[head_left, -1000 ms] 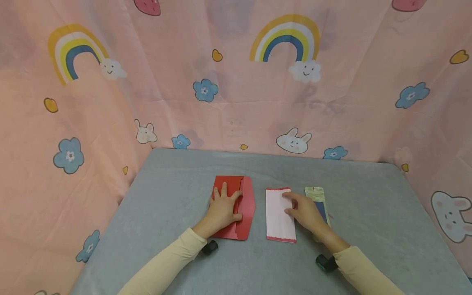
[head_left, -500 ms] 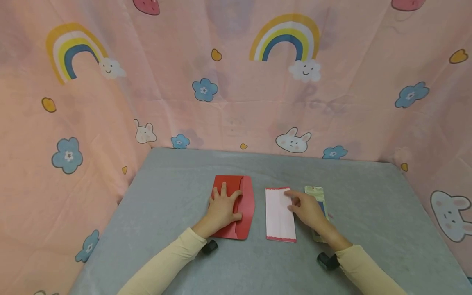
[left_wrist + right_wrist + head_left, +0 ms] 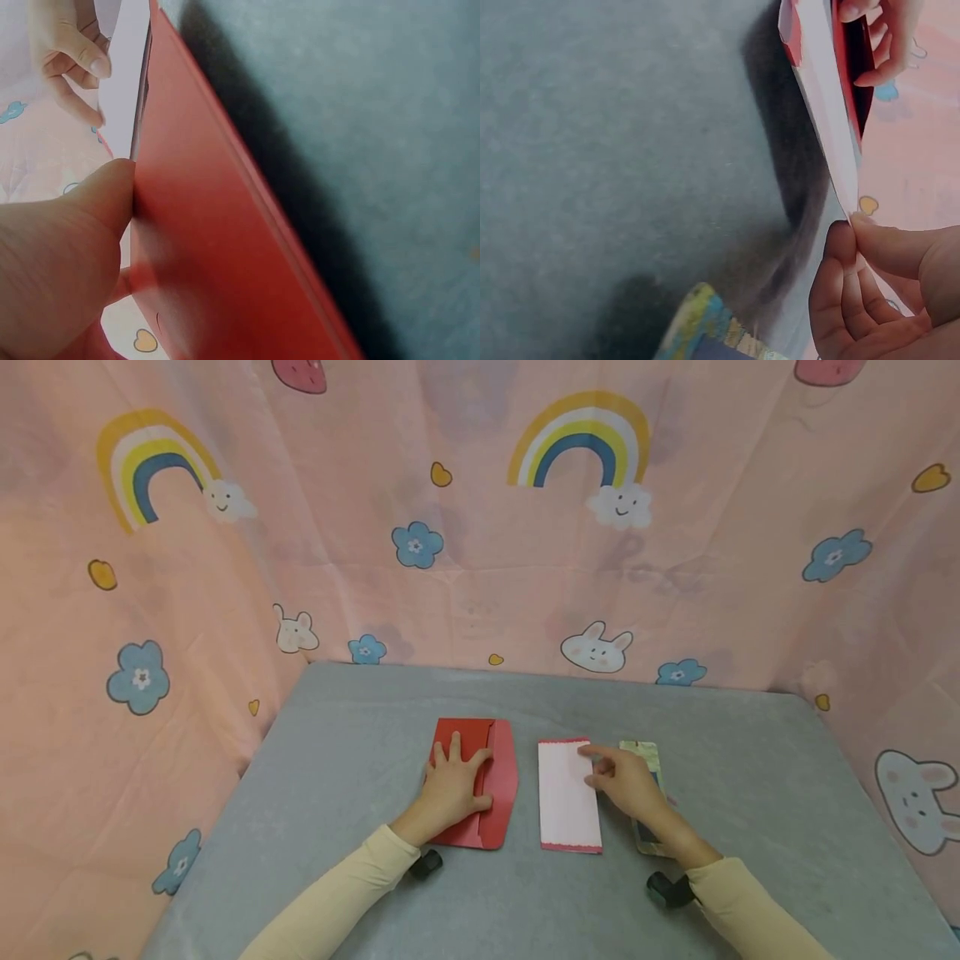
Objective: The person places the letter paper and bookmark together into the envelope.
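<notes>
At the near side of the table (image 3: 337, 718), cream sleeves (image 3: 330, 893) are slanting in, w/ a black wrist cam (image 3: 670, 891) sitting below the R cuff & another by the L. Just past them, the L hand (image 3: 447, 785) is resting spread-fingered on the red envelope (image 3: 504, 785), which is lying w/ its flap toward the white paper (image 3: 564, 802); it's pressing, not grasping, AFAICT. If that palm is leaning unevenly, the envelope could skid or its flap crease. To the R, apart from the envelope, the paper is lying upright to the viewer, red at both ends, & the R hand (image 3: 624, 781) is pinching its R edge btwn thumb & fingertip. The R wrist view is showing shadow under the paper, so that edge is prob standing a bit off the table. Main risk, IMO: the pinch is sitting near one corner, so a crooked pull could twist, bend or free the paper, & squeezing hard might mark it. Can't tell if it's folded; if so, layers could slip. Under the R forearm, partly hidden, the green-and-blue packet (image 3: 639, 750) is lying close, & a dipping wrist could nudge it. Way back, the pink curtain (image 3: 480, 593) is hanging beyond the far edge, prob snagging nothing.
</notes>
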`<move>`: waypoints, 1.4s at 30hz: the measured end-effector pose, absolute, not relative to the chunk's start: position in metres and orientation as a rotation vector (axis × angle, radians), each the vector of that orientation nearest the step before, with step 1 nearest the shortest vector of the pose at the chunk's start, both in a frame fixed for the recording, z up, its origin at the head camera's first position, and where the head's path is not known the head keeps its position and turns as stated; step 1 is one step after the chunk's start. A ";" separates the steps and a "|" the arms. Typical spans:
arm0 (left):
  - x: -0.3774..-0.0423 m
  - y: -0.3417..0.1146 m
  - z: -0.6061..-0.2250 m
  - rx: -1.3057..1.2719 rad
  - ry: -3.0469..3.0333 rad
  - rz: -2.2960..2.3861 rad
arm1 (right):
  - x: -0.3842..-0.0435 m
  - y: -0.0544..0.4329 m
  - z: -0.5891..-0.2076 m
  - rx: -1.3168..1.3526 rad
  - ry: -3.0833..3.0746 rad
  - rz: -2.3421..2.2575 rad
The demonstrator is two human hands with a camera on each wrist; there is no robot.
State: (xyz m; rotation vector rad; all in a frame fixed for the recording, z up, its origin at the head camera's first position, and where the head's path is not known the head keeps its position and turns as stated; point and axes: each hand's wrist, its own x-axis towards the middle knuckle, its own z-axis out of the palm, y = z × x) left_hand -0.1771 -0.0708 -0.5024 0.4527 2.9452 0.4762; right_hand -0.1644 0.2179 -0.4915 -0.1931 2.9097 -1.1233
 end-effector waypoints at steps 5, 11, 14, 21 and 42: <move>-0.178 -0.071 -0.504 0.452 2.946 0.469 | -0.167 0.217 -0.488 -0.195 2.887 -1.165; -0.179 -0.070 -0.503 0.446 2.948 0.478 | -0.170 0.215 -0.482 -0.226 2.852 -1.207; -0.179 -0.070 -0.502 0.447 2.947 0.484 | -0.172 0.213 -0.481 -0.222 2.839 -1.229; -0.179 -0.069 -0.501 0.455 2.959 0.460 | -0.178 0.206 -0.481 -0.234 2.803 -1.306; -0.175 -0.070 -0.498 0.438 2.931 0.496 | -0.190 0.184 -0.482 -0.257 2.734 -1.378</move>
